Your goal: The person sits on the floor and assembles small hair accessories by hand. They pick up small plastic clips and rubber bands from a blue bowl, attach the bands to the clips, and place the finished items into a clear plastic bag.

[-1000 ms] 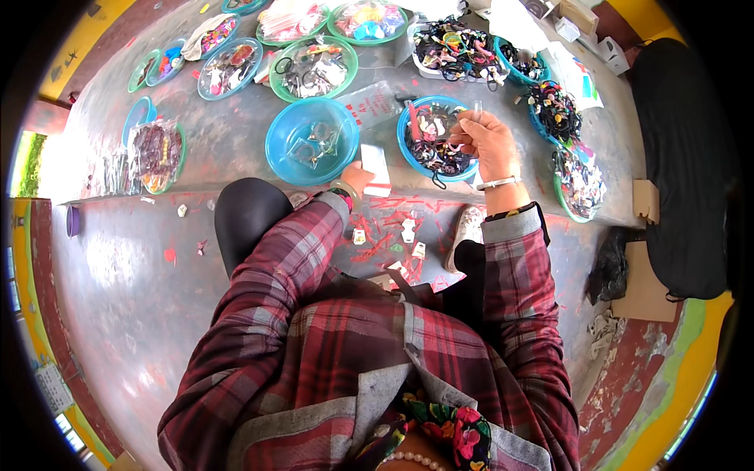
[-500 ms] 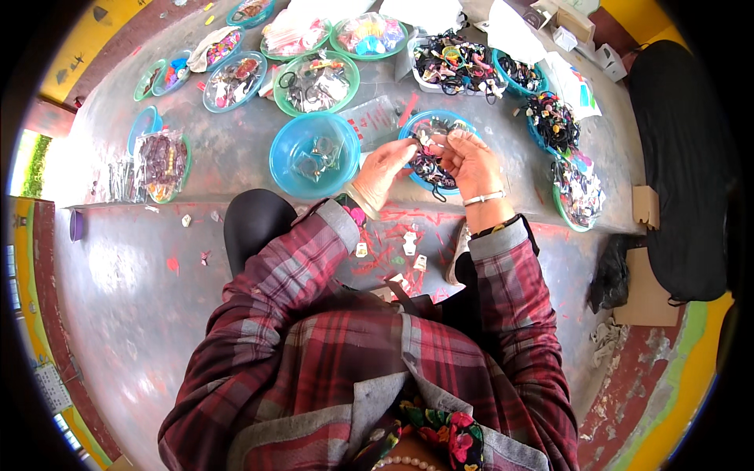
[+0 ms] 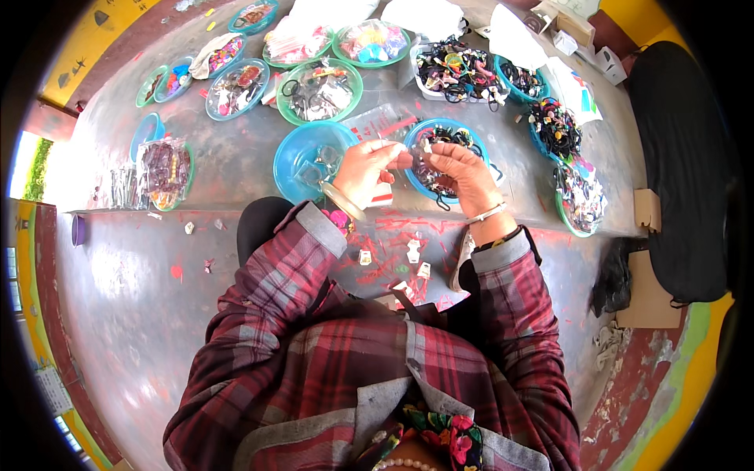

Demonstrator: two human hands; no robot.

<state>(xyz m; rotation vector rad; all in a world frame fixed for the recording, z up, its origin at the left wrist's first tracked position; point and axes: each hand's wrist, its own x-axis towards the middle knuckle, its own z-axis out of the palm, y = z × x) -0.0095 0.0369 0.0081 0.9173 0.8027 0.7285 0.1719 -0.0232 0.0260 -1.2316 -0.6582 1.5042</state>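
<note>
My left hand (image 3: 367, 171) has its fingers pinched, just right of the turquoise basin (image 3: 284, 169) that holds a few small clear packets (image 3: 323, 163). Close to it, my right hand (image 3: 465, 177) is also pinched, over the front of a blue basin (image 3: 479, 135) filled with dark elastic hair ties (image 3: 455, 138). Something small, pale and partly see-through lies between the two sets of fingertips, too fine to name. A dark loop (image 3: 444, 202) hangs over this basin's near rim.
Behind are green and blue bowls of bagged goods, such as a green bowl (image 3: 360, 88). A white tub (image 3: 420, 93) heaped with hair ties stands at the back right. Small white cards (image 3: 414, 251) and red scraps lie below the ledge. A long black case (image 3: 679, 173) lies far right.
My left hand has moved slightly left and now overlaps the turquoise basin's right rim. The right hand has dropped a little, its fingers still pinched. The view has shifted slightly.
</note>
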